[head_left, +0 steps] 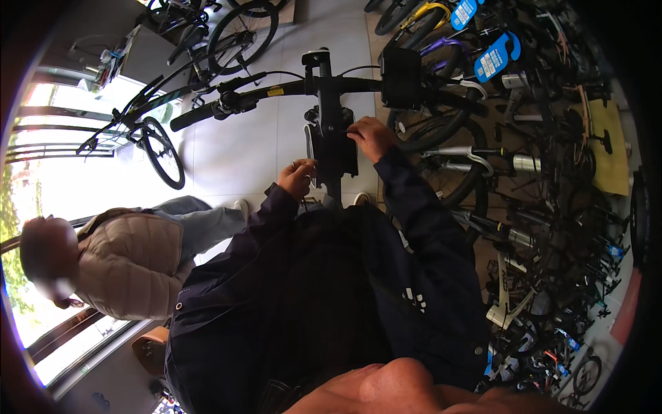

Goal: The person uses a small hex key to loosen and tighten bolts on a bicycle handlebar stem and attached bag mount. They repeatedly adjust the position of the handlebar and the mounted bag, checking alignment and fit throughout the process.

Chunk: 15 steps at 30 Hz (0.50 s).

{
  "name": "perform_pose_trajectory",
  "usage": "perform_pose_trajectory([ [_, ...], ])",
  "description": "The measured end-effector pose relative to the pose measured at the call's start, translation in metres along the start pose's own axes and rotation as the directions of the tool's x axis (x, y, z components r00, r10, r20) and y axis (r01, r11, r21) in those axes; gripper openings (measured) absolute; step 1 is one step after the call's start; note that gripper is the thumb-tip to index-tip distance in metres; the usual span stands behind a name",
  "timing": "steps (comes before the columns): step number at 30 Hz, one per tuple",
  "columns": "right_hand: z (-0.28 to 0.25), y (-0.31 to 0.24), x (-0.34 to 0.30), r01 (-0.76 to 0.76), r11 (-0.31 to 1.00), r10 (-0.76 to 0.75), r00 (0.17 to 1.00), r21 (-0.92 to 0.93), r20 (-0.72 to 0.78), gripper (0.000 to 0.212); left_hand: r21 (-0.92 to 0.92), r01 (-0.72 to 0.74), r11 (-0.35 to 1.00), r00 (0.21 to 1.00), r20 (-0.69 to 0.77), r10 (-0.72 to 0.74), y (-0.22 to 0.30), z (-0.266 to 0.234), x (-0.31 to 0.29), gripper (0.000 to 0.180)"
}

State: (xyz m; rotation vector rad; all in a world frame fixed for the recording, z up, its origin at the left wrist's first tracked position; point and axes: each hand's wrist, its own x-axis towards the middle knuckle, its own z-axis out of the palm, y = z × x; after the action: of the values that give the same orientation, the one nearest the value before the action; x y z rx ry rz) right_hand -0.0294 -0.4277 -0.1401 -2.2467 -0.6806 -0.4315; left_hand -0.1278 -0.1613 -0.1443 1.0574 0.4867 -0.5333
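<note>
Glaring windows (58, 100) at left, shadowed jacket (310, 297), fisheye-bent edges, dark corners

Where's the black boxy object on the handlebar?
Head view, upper middle: the black boxy object sits on the right half of the black handlebar, above the right hand.

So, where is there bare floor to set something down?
Between the handlebar, leftmost wheel and left hand lies bare floor; another patch lies beyond the handlebar, right of the upper wheel. The right side is crowded with bikes.
</note>
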Motion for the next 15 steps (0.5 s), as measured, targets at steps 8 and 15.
perform_pose_trajectory([
  [8,0.002,0.004,0.0,-0.063,0.998,0.061,0.995,0.027,0.084,0.016,-0.019,0.021,1.0,0.999,0.036,-0.02,0.001,-0.002,0.0,0.019],
  [15,0.001,0.007,0.005,0.029,0.995,-0.015,0.99,-0.094,0.141,0.017,-0.015,0.032,0.999,0.998,0.051,-0.031,-0.005,-0.011,0.006,0.022],
])
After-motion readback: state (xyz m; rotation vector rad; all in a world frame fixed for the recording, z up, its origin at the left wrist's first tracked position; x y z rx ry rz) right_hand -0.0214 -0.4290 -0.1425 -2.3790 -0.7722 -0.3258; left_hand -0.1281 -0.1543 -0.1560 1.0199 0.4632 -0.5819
